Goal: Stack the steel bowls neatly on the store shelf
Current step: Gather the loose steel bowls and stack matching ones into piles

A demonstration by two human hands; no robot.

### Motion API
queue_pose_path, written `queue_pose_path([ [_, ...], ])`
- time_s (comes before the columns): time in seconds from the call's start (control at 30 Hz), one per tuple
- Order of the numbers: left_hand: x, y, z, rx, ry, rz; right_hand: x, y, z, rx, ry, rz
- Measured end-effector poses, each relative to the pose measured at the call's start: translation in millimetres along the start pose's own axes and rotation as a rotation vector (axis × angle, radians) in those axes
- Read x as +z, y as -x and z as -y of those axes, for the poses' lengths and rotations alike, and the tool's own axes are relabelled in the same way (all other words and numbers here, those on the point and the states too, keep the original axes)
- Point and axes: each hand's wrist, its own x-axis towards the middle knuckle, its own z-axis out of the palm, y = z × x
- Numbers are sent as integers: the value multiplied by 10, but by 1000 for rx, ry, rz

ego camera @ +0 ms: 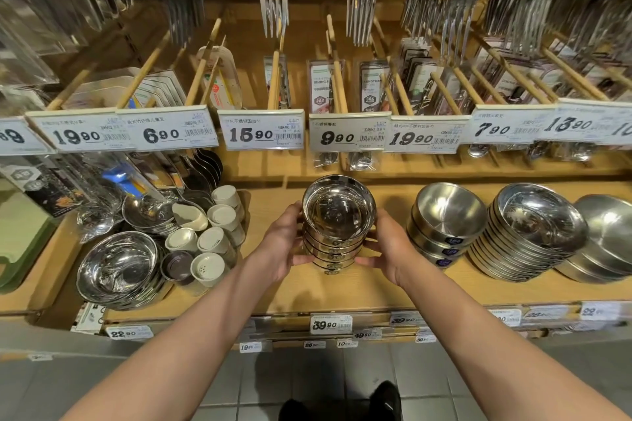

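Note:
A stack of several small steel bowls (337,215) stands in the middle of the wooden shelf (359,287), nested one inside another. My left hand (284,243) grips the stack's left side, thumb at the base. My right hand (388,248) grips its right side the same way. Whether the stack rests on the shelf or is held just above it I cannot tell.
To the right stand a stack of wider steel bowls (444,222), a leaning stack of shallow bowls (533,232) and more bowls (605,239) at the edge. Left are a large bowl (118,267) and cream shaker jars (215,236). Price tags (261,129) and hanging cutlery overhang the shelf.

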Motion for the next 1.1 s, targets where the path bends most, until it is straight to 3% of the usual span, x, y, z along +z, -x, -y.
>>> queue_pose_path([
  [0.5, -281, 124, 191, 49, -16, -2, -150, 334, -178, 60, -128, -75],
  [0.6, -298, 312, 315, 66, -39, -66, -372, 578, -331, 9, -161, -99],
  [0.87, -13, 631, 481, 278, -143, 4, -1108, 1119, -605, -126, -113, -223],
  [1.1, 639, 896, 667, 351, -198, 95, -2099, 1439, -769, -129, -300, -315],
])
